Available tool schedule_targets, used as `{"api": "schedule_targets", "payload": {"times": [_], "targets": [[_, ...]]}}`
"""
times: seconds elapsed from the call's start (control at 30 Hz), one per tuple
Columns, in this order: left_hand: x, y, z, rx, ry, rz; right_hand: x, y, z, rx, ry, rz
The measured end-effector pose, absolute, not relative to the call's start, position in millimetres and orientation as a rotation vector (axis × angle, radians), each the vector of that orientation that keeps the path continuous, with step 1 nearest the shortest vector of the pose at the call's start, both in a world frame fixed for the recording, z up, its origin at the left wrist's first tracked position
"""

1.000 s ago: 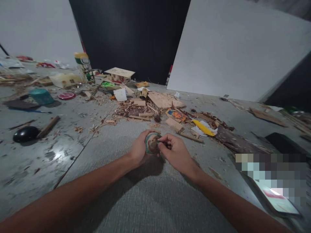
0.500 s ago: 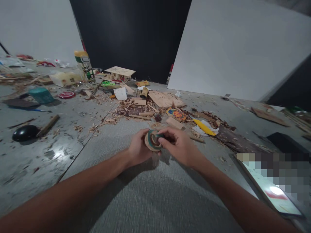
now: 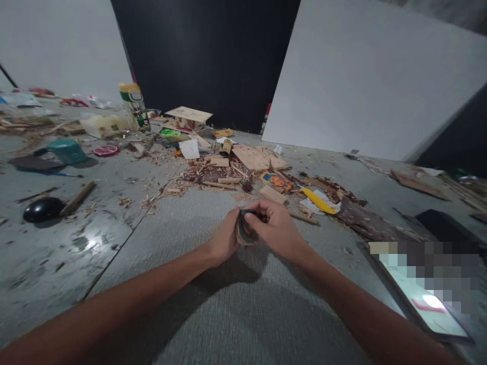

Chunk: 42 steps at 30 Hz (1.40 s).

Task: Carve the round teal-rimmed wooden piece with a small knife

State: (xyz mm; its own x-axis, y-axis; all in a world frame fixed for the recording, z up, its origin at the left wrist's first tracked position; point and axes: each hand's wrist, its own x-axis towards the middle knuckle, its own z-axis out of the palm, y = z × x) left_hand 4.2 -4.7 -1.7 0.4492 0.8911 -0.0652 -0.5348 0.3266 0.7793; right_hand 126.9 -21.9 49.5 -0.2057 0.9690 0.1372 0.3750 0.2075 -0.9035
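Observation:
Both my hands meet at the middle of the grey work surface around a small round painted wooden piece, ringed in green and brown. My left hand cups it from the left, fingers curled behind it. My right hand closes over its top and right side, thumb pressed on the rim. The piece is turned almost edge-on, and most of its face is hidden by my fingers.
Wood shavings and offcuts litter the surface beyond my hands, with a painted square tile, a yellow strip, a small wooden model and a glue bottle. A black round object lies left, a lit tablet right.
The painted piece has turned from facing me to nearly edge-on. My right hand has moved from pinching at its face to covering its top.

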Motion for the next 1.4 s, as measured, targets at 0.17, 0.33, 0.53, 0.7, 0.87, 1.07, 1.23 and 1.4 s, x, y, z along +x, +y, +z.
{"api": "schedule_targets", "payload": {"times": [0.17,0.33,0.53,0.7,0.87,1.07,1.23,1.4], "targets": [[7,-6,-2,0.815,0.503,1.056,125,-23,48,-1.269,-1.740,1.030],[8,-6,-4,0.842,0.522,1.064,125,-22,51,-1.281,-1.688,0.991],[7,-6,-4,0.824,0.512,1.050,126,-23,53,-1.299,-1.730,1.057],[5,-6,-7,0.863,0.521,1.044,126,-23,53,-1.291,-1.682,1.076],[5,-6,-9,0.931,0.529,1.084,128,-24,53,-1.329,-1.675,1.146],[5,-5,-3,0.804,0.561,1.037,128,-26,47,-1.251,-1.799,1.015],[0,-5,1,0.693,0.535,0.972,134,-30,45,-1.226,-2.049,0.721],[-7,-3,1,0.635,0.518,0.890,153,-27,49,-1.262,-2.240,0.518]]}}
